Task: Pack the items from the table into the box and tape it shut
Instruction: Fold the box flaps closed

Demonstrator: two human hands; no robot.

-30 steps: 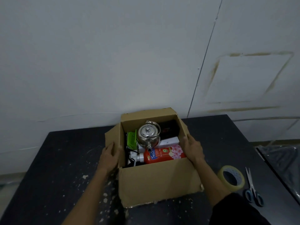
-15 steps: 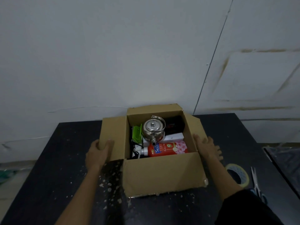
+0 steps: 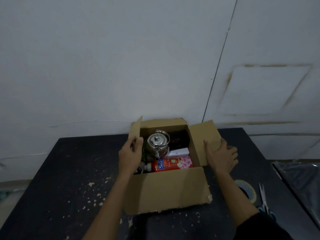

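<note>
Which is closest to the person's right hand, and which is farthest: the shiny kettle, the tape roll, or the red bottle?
From the right hand:
1. Red bottle, lying in the box just to the hand's left.
2. Tape roll, on the table nearer the person, right of the box.
3. Shiny kettle, deep in the box on its left side.
Bottle and tape are close to call.

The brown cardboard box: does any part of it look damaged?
Yes. The brown cardboard box has a torn, ragged bottom edge on its near wall, chipped at the right corner, and pale scraps lie scattered on the dark table.
</note>
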